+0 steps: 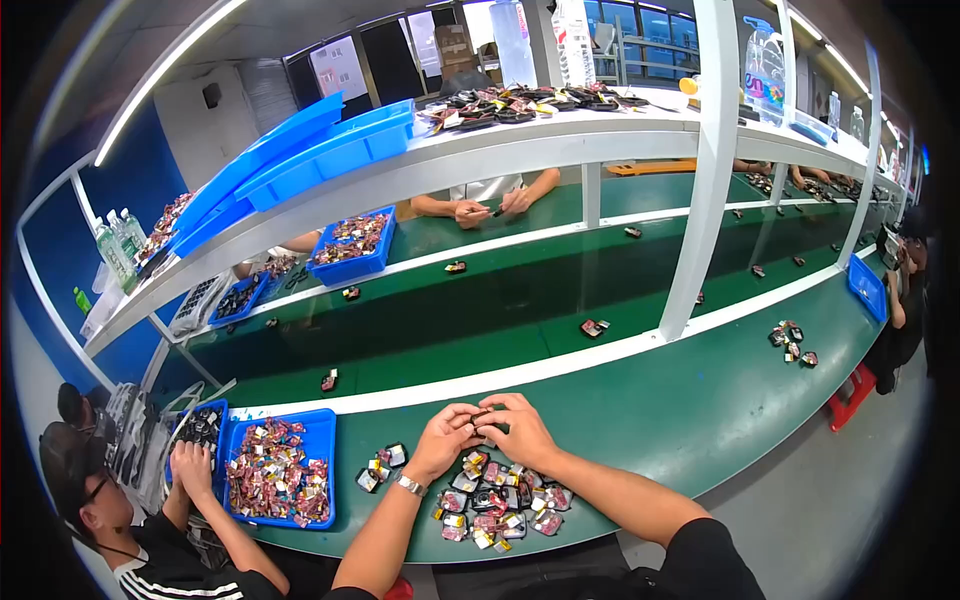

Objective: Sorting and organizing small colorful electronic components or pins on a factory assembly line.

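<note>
My left hand (446, 440) and my right hand (520, 434) meet over the green worktop, fingers closed around one small dark casing (482, 416). Most of that piece is hidden by my fingers, so its details do not show. Just below my hands, between my forearms, lies a pile of small electronic assemblies (490, 498): black housings with red circuit boards and silver or yellow parts. A smaller cluster of similar assemblies (380, 467) sits left of my left wrist, which wears a metal-banded watch (410, 485).
A blue bin (331, 470) of red circuit boards stands left, beside a co-worker (110, 500). Loose assemblies (594, 328) lie on the green conveyor (450, 330) beyond a white rail. A white post (695, 200) carries the overhead shelf. Another cluster (790, 342) and blue tray (866, 288) are right.
</note>
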The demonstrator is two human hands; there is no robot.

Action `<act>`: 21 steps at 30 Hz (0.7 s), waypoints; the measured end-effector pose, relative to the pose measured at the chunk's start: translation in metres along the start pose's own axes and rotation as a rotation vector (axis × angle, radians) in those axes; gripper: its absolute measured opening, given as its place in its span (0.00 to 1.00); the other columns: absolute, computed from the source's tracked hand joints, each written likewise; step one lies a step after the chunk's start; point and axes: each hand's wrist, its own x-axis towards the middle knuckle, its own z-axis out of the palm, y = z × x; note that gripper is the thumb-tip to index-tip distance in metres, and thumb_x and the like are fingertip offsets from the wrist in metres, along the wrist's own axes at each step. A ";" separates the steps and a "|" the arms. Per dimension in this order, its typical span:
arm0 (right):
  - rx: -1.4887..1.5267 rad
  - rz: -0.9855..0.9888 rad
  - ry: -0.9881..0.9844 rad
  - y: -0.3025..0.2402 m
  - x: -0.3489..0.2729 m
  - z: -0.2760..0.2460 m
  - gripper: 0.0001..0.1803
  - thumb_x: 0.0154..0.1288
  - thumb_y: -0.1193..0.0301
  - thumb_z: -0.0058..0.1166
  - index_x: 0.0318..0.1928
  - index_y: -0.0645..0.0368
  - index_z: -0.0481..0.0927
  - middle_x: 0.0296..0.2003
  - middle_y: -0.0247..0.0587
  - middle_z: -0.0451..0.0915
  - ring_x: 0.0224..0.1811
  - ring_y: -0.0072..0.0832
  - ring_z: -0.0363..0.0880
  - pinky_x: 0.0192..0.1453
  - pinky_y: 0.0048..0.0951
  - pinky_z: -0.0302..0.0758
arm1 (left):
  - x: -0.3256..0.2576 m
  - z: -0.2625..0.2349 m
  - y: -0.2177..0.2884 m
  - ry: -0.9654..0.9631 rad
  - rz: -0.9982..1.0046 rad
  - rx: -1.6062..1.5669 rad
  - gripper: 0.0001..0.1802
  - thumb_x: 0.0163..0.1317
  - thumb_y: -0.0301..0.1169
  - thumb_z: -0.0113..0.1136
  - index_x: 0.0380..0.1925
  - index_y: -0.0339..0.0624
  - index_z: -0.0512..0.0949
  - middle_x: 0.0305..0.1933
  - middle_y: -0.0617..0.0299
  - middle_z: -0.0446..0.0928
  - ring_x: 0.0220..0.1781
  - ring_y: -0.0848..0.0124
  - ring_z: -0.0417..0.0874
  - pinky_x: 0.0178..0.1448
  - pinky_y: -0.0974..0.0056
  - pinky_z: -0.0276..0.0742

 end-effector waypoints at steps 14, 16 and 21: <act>-0.145 -0.166 -0.017 -0.011 0.002 -0.002 0.11 0.56 0.74 0.64 0.41 0.55 0.86 0.55 0.38 0.76 0.61 0.41 0.70 0.62 0.38 0.71 | -0.002 -0.003 -0.001 0.001 0.022 -0.005 0.14 0.70 0.21 0.50 0.54 0.37 0.68 0.57 0.54 0.75 0.57 0.67 0.79 0.60 0.63 0.79; -0.149 -0.183 -0.015 -0.014 0.002 -0.004 0.11 0.55 0.74 0.64 0.41 0.55 0.86 0.55 0.38 0.76 0.61 0.41 0.70 0.62 0.38 0.71 | -0.002 0.000 0.002 0.008 0.036 -0.024 0.14 0.69 0.21 0.50 0.54 0.37 0.68 0.57 0.54 0.75 0.57 0.67 0.79 0.60 0.63 0.79; -0.135 -0.171 0.006 -0.014 0.001 -0.002 0.10 0.55 0.74 0.64 0.40 0.55 0.86 0.54 0.39 0.76 0.60 0.41 0.71 0.63 0.38 0.71 | -0.002 -0.006 -0.001 -0.019 0.023 -0.074 0.14 0.69 0.22 0.51 0.54 0.37 0.68 0.56 0.54 0.76 0.57 0.67 0.80 0.61 0.62 0.79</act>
